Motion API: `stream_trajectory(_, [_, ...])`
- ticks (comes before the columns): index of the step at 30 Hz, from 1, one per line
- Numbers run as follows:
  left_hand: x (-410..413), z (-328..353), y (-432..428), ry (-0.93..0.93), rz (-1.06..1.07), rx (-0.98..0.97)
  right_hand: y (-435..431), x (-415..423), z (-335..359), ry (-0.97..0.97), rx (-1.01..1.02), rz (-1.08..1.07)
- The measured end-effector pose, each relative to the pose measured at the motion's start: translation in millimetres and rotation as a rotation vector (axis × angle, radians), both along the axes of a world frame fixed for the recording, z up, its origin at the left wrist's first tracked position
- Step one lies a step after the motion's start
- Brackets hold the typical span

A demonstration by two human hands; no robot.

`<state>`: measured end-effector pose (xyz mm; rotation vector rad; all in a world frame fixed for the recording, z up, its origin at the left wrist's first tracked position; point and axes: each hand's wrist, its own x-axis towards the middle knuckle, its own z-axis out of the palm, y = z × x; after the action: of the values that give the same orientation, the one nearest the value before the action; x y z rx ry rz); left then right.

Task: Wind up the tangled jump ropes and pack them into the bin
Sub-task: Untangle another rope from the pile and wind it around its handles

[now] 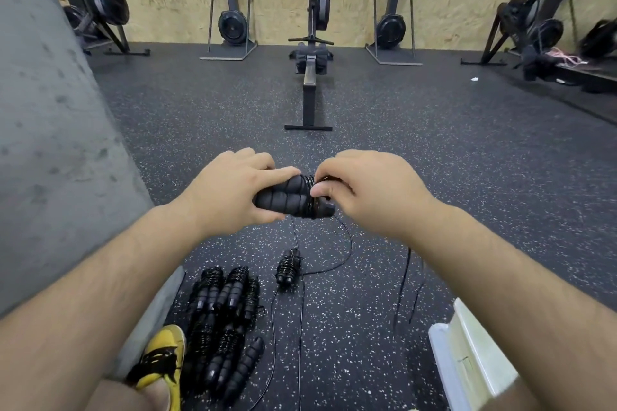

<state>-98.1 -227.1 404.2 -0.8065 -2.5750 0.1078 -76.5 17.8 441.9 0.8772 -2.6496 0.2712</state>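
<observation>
Speckled rubber floor (434, 177) fills the frame. At centre, the left hand (230, 190) grips the paired jump rope handles (287, 198); the right hand (367, 192) pinches cord (309, 182) wrapped round them. Wound ropes (223, 320) lie lower left, the white bin (467, 360) lower right.

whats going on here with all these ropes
A person is winding a jump rope. The left hand grips its two handles side by side; the right hand pinches the cord at the turns already wrapped round them, and the rest hangs to the floor. A pile of wound ropes lies by a yellow shoe, with a lone rope apart from it. A white bin shows at lower right, its inside out of view.
</observation>
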Motion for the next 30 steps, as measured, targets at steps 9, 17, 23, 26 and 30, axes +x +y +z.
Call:
stream_trajectory(9, [17, 13, 14, -0.218, -0.208, 0.159, 19, -20, -1, -0.043, -0.150, 0.069])
stream_trajectory(17, [35, 23, 27, -0.307, -0.298, 0.317, 31, -31, -14, -0.501, -0.596, 0.169])
stream_trajectory(23, [40, 18, 29, -0.415, -0.262, 0.647, 22, -22, -30, -0.706, -0.620, 0.146])
stream_trajectory(26, [33, 16, 31, -0.344, -0.225, 0.699, 3, -19, -40, -0.795, -0.643, 0.033])
stream_trajectory(30, [19, 11, 26, -0.294, -0.171, 0.733, -19, -15, -42, -0.853, -0.691, -0.012])
